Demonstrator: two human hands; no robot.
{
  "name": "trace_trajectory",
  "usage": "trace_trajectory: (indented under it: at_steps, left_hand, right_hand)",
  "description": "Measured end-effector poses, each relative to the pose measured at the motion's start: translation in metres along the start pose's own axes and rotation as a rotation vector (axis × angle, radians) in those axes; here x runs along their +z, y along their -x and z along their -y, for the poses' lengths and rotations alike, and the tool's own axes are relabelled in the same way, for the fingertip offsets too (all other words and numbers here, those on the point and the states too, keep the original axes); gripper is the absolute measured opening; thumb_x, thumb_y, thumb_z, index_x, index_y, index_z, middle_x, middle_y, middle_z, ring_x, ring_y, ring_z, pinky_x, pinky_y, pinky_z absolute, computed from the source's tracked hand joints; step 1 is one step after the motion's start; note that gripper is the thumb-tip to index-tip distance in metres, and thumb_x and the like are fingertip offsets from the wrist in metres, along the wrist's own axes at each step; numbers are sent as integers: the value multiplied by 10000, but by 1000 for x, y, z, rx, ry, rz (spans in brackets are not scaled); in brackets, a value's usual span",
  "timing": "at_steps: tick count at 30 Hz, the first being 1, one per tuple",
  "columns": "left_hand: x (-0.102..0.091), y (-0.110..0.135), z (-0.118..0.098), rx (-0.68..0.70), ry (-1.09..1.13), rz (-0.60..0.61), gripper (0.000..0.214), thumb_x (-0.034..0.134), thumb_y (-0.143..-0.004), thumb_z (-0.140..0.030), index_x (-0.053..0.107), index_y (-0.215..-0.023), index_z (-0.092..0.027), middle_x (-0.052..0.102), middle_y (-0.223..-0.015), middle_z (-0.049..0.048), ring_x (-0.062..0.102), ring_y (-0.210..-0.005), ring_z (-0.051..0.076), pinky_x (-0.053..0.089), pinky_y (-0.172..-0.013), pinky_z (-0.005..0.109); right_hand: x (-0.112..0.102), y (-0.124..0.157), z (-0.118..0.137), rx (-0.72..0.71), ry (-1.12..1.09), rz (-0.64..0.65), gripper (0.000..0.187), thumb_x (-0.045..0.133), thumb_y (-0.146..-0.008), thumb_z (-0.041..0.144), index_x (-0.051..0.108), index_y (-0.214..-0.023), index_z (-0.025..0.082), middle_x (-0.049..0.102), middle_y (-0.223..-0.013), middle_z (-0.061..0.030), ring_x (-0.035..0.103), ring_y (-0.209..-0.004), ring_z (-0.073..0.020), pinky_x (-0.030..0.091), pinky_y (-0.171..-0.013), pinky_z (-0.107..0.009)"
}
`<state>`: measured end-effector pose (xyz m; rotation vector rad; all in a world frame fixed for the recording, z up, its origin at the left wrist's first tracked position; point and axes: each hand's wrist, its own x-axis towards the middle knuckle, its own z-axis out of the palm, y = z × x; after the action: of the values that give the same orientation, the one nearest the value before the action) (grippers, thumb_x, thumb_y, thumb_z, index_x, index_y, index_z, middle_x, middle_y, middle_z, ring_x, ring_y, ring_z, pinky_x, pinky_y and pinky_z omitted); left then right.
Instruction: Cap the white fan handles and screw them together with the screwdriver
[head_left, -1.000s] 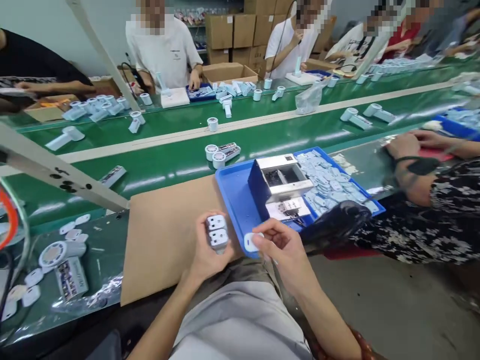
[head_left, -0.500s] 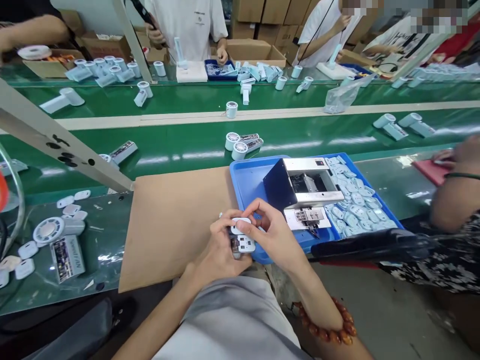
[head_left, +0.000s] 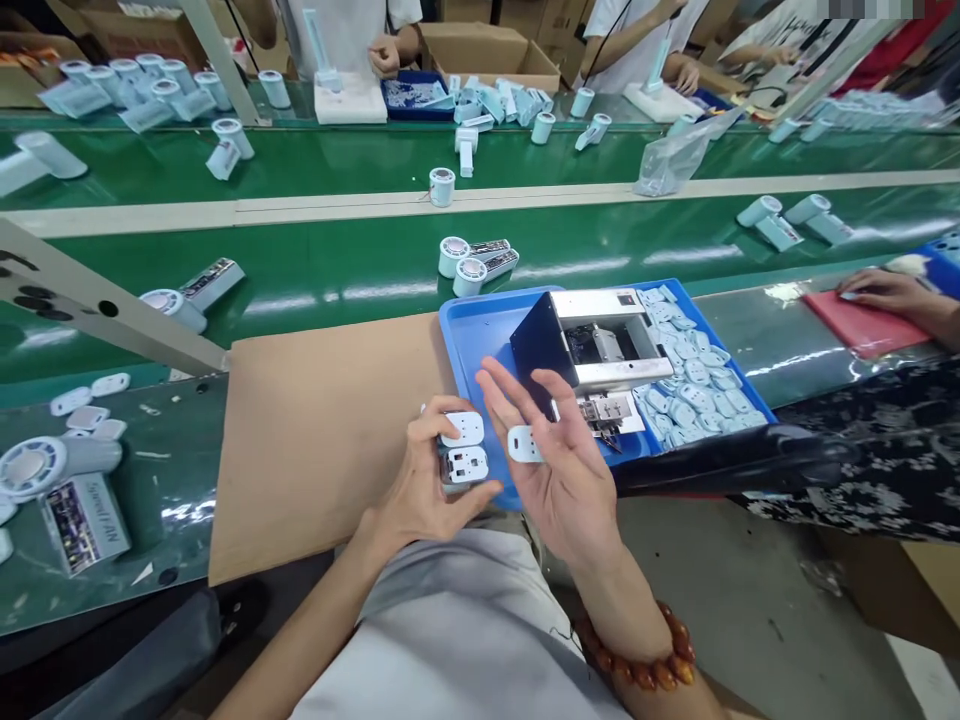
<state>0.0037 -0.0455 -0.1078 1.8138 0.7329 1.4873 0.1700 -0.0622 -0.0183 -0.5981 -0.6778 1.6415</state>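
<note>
My left hand (head_left: 424,475) is closed around two light-blue handheld fans, seen end-on, side by side. The upper fan's end (head_left: 463,429) carries a smooth oval plate; the lower fan's end (head_left: 466,465) shows dark cut-outs. Most of both fan bodies is hidden by the fingers. Just to the right, my right hand (head_left: 566,490) is turned palm up with its fingers partly spread. A small rounded end plate (head_left: 523,444) with a slot rests against those fingers, apart from the fans.
Beyond my hands a blue tray (head_left: 480,320) bears a metal dispenser box (head_left: 592,340) and many loose plates (head_left: 694,375). Brown cardboard (head_left: 322,430) lies left of it. Fans (head_left: 470,277) stand on the green conveyor (head_left: 337,265). A co-worker's hand (head_left: 885,292) rests on a red pad.
My hands have drawn apart. The right hand has moved off the fans and turned palm up, showing an end plate. The view has shifted, and the co-worker's arm at right has moved back.
</note>
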Motion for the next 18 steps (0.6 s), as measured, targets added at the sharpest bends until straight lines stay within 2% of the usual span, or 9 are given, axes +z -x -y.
trace_trajectory:
  at_steps: [2, 4, 6, 8, 10, 11, 15, 18]
  left_hand:
    - [0, 4, 8, 12, 8, -5, 795, 961, -922, -666, 414, -1422, -379, 605, -1437, 124, 699, -1220, 326, 612, -940, 478]
    - [0, 8, 14, 20, 7, -15, 881, 936, -845, -831, 415, -1409, -399, 604, -1466, 121, 713, -1223, 336, 615, -961, 503]
    - [0, 10, 16, 13, -4, -17, 864, 930, -841, -837, 418, -1386, -406, 609, -1480, 114, 723, -1229, 334, 610, -987, 515]
    - [-1, 9, 14, -6, -18, -5, 826, 962, -863, -763, 417, -1369, -404, 623, -1464, 105, 733, -1226, 327, 604, -1018, 529]
    - [-2, 6, 8, -21, -27, 12, 776, 938, -906, -742, 412, -1361, -399, 647, -1422, 97, 741, -1206, 321, 603, -1029, 544]
    - [-2, 5, 5, -26, -30, 18, 730, 887, -945, -760, 409, -1358, -394, 654, -1409, 99, 745, -1200, 320, 607, -1024, 546]
    - [-2, 0, -4, -28, -42, 8, 535, 607, -1098, -818, 419, -1337, -378, 657, -1409, 106, 745, -1191, 302, 617, -972, 508]
    - [0, 0, -6, -16, -58, -1, 454, 579, -1140, -764, 452, -1342, -377, 651, -1389, 96, 724, -1144, 287, 601, -963, 500]
  right_hand:
    - [7, 7, -4, 13, 45, 70, 278, 601, -1237, 306, 541, -1498, 380, 603, -1728, -14, 556, -1641, -159, 470, -1413, -459]
    - [11, 12, -10, 36, 133, 101, 352, 562, -1260, 338, 484, -1585, 449, 585, -1742, 24, 489, -1691, -154, 370, -1471, -553]
    - [13, 15, -16, 42, 282, 125, 415, 556, -1270, 376, 446, -1655, 485, 537, -1782, 53, 396, -1740, -130, 255, -1516, -533]
    - [13, 15, -22, -17, 447, 118, 407, 549, -1274, 373, 484, -1664, 474, 432, -1849, 93, 303, -1771, -88, 213, -1520, -401]
    - [13, 14, -27, -78, 504, 65, 387, 604, -1254, 350, 559, -1619, 469, 372, -1870, 130, 348, -1730, -61, 280, -1469, -285]
    - [12, 14, -30, -88, 483, 35, 379, 650, -1234, 341, 596, -1588, 463, 402, -1849, 126, 399, -1690, -59, 330, -1434, -257]
    - [12, 15, -38, -75, 324, -44, 314, 747, -1175, 315, 702, -1463, 431, 611, -1640, 53, 553, -1536, -93, 491, -1312, -265]
    - [14, 16, -40, -103, 293, -82, 247, 757, -1155, 286, 755, -1374, 401, 652, -1533, 28, 596, -1476, -116, 531, -1263, -266]
